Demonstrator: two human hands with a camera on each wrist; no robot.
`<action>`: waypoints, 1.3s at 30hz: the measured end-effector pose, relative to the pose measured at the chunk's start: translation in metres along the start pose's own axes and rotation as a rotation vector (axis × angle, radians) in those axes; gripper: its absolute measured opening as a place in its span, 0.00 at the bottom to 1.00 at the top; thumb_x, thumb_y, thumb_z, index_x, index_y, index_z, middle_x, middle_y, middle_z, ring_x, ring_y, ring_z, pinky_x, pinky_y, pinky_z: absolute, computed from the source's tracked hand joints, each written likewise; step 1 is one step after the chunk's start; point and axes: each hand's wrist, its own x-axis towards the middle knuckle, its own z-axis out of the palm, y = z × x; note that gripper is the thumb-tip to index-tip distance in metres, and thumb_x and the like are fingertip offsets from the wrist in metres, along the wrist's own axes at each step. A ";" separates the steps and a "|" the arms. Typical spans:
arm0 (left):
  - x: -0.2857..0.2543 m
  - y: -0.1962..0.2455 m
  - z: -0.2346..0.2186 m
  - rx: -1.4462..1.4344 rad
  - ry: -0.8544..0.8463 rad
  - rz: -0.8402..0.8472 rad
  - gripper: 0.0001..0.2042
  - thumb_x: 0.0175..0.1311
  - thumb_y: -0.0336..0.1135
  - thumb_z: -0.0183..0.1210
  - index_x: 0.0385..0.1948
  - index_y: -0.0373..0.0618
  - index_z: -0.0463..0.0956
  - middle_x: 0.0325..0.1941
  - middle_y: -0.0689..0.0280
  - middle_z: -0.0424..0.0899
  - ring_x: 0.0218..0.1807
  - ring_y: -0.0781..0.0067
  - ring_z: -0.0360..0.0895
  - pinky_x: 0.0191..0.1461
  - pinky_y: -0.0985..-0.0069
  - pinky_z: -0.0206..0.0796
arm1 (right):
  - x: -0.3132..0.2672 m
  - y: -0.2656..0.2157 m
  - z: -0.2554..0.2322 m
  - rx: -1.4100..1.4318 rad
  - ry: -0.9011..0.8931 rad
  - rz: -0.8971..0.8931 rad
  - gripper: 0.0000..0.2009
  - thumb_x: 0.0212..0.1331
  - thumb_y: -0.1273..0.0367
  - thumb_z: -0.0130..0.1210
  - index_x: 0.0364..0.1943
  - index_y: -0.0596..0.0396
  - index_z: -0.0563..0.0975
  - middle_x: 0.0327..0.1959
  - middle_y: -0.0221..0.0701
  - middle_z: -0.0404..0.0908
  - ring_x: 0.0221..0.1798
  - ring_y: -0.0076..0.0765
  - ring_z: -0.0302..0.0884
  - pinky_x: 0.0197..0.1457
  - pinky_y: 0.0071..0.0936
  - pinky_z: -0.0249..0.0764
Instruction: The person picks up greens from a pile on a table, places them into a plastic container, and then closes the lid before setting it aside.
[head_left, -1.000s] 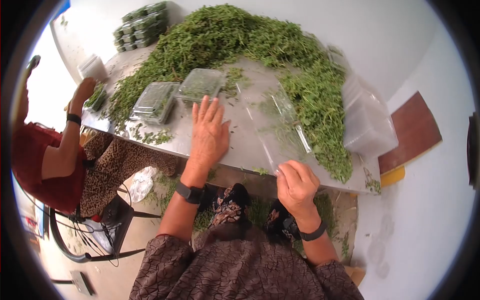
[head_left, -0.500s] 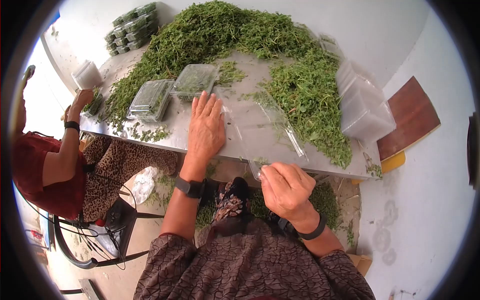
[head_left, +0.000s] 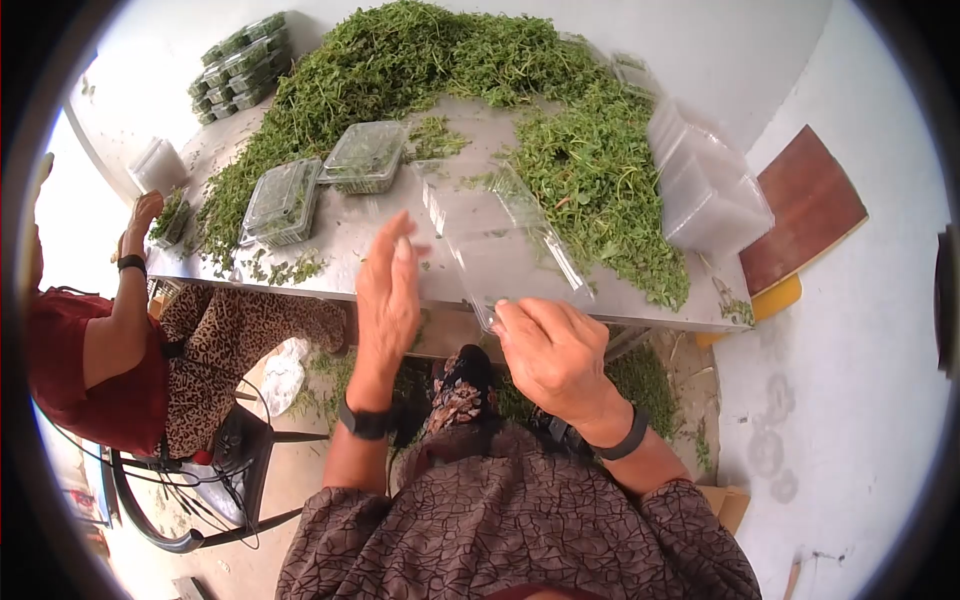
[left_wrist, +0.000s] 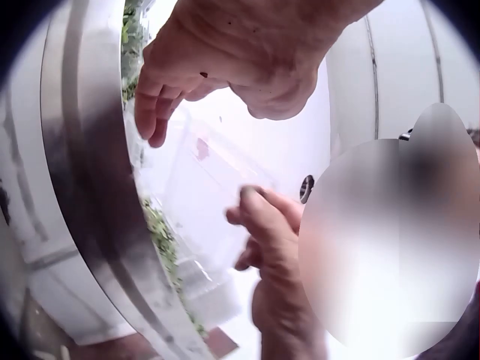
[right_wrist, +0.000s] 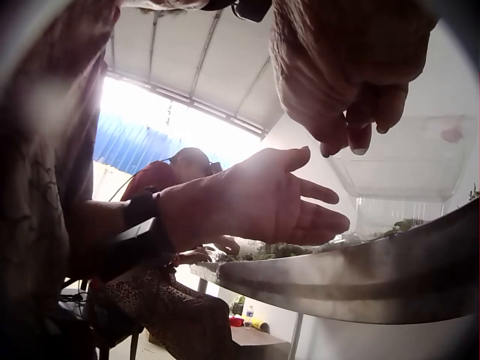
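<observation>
My right hand point(head_left: 555, 360) pinches the near corner of an empty clear plastic clamshell box point(head_left: 505, 235), which lies unfolded and tilted over the table's front edge. In the right wrist view, the box point(right_wrist: 405, 169) shows beyond the fingertips. To its left, my left hand point(head_left: 390, 285) is raised at the table edge with fingers extended and nothing in it. Two lidded clamshell boxes with greens inside, a nearer one point(head_left: 283, 205) and a farther one point(head_left: 367, 155), sit beyond the left hand.
Leafy greens point(head_left: 400, 60) are heaped in an arc across the metal table point(head_left: 370, 220). Nested empty boxes point(head_left: 710, 195) stand at the right, filled boxes point(head_left: 240, 70) at the back left. Another person point(head_left: 90, 340) sits on the left, handling a box of greens point(head_left: 170, 215).
My left hand has lifted off the table near the farther lidded box and drawn back toward me. My right hand has carried the empty clamshell box leftward.
</observation>
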 end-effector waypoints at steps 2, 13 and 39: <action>-0.021 0.012 0.006 -0.145 -0.073 -0.110 0.25 0.71 0.42 0.45 0.64 0.36 0.57 0.53 0.53 0.75 0.49 0.65 0.76 0.51 0.72 0.68 | 0.002 0.000 0.004 -0.021 -0.039 -0.043 0.14 0.43 0.77 0.62 0.37 0.60 0.76 0.28 0.30 0.72 0.27 0.32 0.75 0.28 0.26 0.72; -0.016 0.001 -0.012 -0.256 -0.192 -0.206 0.27 0.61 0.22 0.46 0.66 0.38 0.55 0.53 0.52 0.74 0.36 0.76 0.77 0.41 0.80 0.70 | 0.010 -0.006 -0.003 0.067 -0.094 0.008 0.20 0.43 0.74 0.64 0.45 0.58 0.76 0.34 0.35 0.76 0.33 0.38 0.78 0.33 0.29 0.76; 0.012 -0.028 -0.062 0.258 0.370 0.257 0.18 0.66 0.38 0.52 0.52 0.36 0.72 0.58 0.54 0.74 0.60 0.60 0.70 0.61 0.65 0.62 | 0.035 0.041 0.031 -0.094 -0.183 0.037 0.07 0.46 0.73 0.62 0.29 0.55 0.76 0.26 0.33 0.72 0.29 0.39 0.77 0.30 0.34 0.73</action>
